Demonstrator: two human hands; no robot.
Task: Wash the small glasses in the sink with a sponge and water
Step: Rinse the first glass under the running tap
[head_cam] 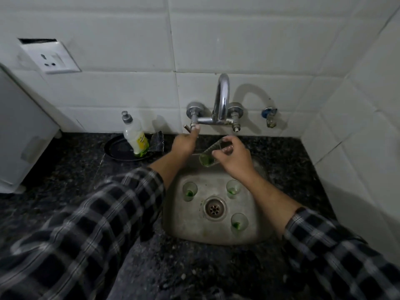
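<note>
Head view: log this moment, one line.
left hand on chrome tap handle; right hand holds tilted clear glass; three green-bottomed glasses in steel sink

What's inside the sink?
A drain and three small glasses with green dregs: one left, one right, one nearer. The right hand holds a fourth glass above. The forearms hide the back of the sink.

Centre frame: left hand (185,142) holds the left tap handle (193,124). Right hand (234,158) grips a tilted glass (208,154), green residue inside, above the sink (173,224). Three further glasses (189,191) stand upright around the drain (214,208).
</note>
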